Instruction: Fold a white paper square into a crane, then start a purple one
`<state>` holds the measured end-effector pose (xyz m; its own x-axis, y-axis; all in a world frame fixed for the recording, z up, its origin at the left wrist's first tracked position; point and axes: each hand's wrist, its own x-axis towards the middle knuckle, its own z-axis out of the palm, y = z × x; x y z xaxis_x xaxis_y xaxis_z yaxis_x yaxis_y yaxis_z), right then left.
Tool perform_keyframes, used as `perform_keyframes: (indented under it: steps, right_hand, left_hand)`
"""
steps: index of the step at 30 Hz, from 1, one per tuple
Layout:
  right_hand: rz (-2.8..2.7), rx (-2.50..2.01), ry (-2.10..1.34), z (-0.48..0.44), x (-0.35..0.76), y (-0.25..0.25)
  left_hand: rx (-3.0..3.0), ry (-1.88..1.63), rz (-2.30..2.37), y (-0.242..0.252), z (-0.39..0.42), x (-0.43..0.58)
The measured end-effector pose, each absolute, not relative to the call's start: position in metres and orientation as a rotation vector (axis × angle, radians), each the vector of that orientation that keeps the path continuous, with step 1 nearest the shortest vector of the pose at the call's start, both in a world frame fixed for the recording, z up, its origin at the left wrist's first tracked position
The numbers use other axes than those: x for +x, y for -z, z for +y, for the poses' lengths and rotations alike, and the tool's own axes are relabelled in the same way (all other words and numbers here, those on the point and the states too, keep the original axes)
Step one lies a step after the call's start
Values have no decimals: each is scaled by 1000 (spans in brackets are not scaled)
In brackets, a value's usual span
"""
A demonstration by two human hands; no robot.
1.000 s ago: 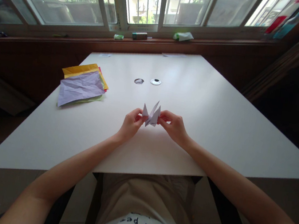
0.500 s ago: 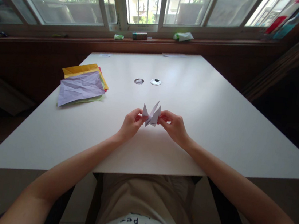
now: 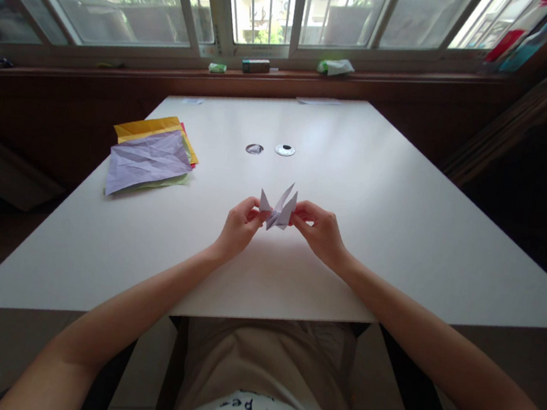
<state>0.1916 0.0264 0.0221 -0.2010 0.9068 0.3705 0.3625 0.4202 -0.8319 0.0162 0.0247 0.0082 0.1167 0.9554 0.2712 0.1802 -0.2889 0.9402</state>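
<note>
Between my two hands is a pale lavender origami crane (image 3: 280, 214), its points sticking upward, held over the near half of the white table (image 3: 399, 248). My left hand (image 3: 242, 222) pinches its left side between thumb and fingers. On the opposite side, my right hand (image 3: 319, 228) grips the right part in the same kind of pinch. The fingertips partly cover the paper where they hold it.
Creased sheets of lavender paper (image 3: 148, 158) and yellow paper (image 3: 150, 128) lie stacked at the table's left. Beyond the crane are two round table fittings (image 3: 285, 149). A small box (image 3: 255, 65) and a green-white packet (image 3: 336, 67) rest on the windowsill.
The crane's side points have spread slightly farther apart, and my right hand has shifted a little to the right. Both hands keep their hold.
</note>
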Motion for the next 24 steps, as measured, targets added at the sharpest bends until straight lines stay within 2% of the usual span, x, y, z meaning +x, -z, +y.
perform_keyframes:
  steps: [24]
  right_hand:
    - [-1611, -977, -881, 29, 191, -19]
  left_hand:
    - [1466, -1317, 1099, -9, 28, 17]
